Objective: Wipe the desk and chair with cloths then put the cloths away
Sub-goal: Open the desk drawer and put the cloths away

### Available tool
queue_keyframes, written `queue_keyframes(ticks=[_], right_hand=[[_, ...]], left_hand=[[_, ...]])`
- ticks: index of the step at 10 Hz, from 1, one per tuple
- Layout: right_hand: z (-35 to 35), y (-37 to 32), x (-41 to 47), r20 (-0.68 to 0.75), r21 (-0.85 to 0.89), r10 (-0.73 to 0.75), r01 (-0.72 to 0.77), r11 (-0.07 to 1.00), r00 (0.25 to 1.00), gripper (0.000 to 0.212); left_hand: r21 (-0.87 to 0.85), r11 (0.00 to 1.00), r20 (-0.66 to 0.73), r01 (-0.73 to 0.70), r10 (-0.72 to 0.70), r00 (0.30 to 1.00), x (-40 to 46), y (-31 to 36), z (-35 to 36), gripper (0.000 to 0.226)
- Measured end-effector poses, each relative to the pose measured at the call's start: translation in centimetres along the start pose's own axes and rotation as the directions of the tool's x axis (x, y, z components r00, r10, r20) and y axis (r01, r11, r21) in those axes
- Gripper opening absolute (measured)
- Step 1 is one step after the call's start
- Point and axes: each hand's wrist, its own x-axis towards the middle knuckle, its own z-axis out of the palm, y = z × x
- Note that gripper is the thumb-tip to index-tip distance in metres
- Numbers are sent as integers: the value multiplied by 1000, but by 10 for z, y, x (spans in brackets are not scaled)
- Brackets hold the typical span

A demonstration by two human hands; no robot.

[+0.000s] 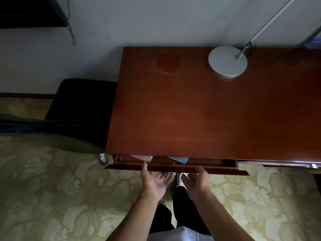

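Wooden desk [199,110], drawer [173,168] showing pink cloth [141,157], blue cloth [179,160]; left hand [155,182], right hand [196,181] touching drawer front, fingers relaxed; no legible writing.

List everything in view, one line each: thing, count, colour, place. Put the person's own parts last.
desk: one, reddish-brown wood, centre and right, against the wall
drawer: one, reddish-brown, under the desk's front edge, partly open
pink cloth: one, pink, left part of the drawer, partly hidden
blue cloth: one, light blue, middle of the drawer, partly hidden
lamp: one, silver, round base on the desk's far right, arm slanting up
chair: one, black, left of the desk
cable: one, dark, hanging on the wall, top left
carpet: one, beige with flower pattern, floor
shoe: one seen, white, below the drawer
left hand: one, at the drawer front, fingers relaxed
right hand: one, at the drawer front, fingers relaxed
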Motion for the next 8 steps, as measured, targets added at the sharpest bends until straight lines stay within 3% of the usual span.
queue_keyframes(ticks=[2,4,7,8], right_hand=[[27,-25,9,60,46,21,-24,999,998,41],[35,-40,19,103,67,39,-47,997,994,30],[31,-35,25,115,-269,-23,53,962,993,25],[39,-33,11,113,-401,-43,85,912,993,19]], left_hand=[[-9,999,-14,-35,35,999,9,14,38,85],[26,999,28,-22,22,999,25,24,46,77],[182,983,101,-34,16,995,20,31,38,81],[366,930,95,-39,4,995,5,36,35,74]])
